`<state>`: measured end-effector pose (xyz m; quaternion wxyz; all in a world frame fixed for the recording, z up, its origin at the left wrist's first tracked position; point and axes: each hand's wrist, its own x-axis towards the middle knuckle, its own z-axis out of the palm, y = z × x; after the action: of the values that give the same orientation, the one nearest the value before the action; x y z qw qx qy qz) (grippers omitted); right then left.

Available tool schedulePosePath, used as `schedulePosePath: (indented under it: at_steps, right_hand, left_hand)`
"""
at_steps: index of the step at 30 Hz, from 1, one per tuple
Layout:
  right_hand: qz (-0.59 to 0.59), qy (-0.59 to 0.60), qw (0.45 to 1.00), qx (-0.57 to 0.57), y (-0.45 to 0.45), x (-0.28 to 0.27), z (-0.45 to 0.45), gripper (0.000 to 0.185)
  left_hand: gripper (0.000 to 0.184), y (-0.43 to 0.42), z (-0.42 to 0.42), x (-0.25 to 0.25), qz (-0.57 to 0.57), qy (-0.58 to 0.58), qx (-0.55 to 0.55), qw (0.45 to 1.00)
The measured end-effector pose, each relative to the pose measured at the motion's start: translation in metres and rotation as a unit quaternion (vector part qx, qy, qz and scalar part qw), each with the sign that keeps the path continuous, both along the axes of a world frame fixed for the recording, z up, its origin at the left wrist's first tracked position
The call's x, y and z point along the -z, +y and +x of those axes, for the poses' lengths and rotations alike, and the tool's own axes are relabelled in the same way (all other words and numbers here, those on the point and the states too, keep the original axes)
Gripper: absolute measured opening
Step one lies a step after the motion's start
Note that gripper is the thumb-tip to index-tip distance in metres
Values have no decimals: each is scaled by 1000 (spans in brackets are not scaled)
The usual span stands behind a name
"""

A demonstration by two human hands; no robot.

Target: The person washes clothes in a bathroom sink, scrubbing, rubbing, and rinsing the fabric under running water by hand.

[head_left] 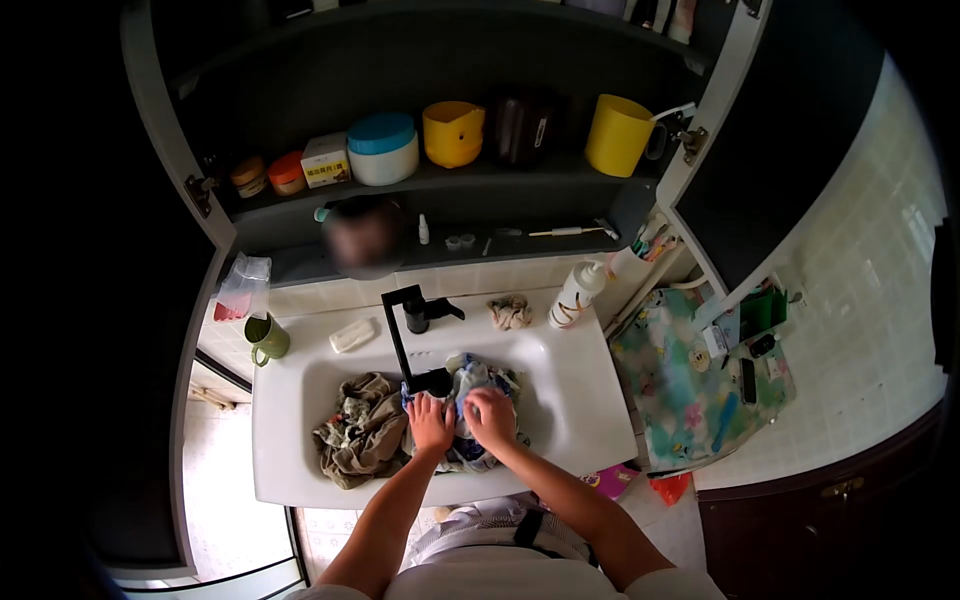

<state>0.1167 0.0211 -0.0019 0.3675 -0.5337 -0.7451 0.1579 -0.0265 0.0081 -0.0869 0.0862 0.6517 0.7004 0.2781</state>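
My left hand (pixel 430 424) is on a pale, blue-patterned garment (pixel 466 372) in the sink, just in front of the black faucet (pixel 404 345). Its fingers bend over the cloth, and the fingertips partly sink into it. My right hand (pixel 490 420) grips the same garment a little to the right, with curled fingers. To the left, a bunched brown-grey garment (pixel 365 430) lies in the white sink basin (pixel 550 400). Folds of fabric hide parts of both grips.
A white soap bar (pixel 352 335), green mug (pixel 266 340), crumpled cloth (pixel 510 312) and pump bottle (pixel 577 295) stand around the rim. Above, an open cabinet shelf (pixel 540 170) holds yellow cups and jars. A round mirror (pixel 361 237) is below it. Patterned cloth (pixel 680 400) covers a surface at right.
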Motion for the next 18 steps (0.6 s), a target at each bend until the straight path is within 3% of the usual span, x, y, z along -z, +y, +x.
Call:
schedulePosePath:
  at_steps: [4,7,10,11,14,18]
  right_hand:
    - [20,-149,988,40,25,49,-23,23]
    - [10,-171,985,32,28,68,-29,25]
    - [4,-161,987,-4,41,73,-30,21]
    - [2,-159,987,-11,44,74,-30,20]
    - [-84,-191,978,-19,58,84,-37,19]
    - [-56,-267,962,-22,82,114,-42,28]
  left_hand:
    - [33,5,-1,-5,2,12,6,1000]
    - [27,4,-5,-6,15,-3,7,1000]
    - [35,12,-5,8,10,-26,-5,1000]
    - [43,15,-7,24,-8,19,7,1000]
    - [54,33,-5,10,-34,-3,-26,999]
    - [50,59,-7,26,8,42,-49,998]
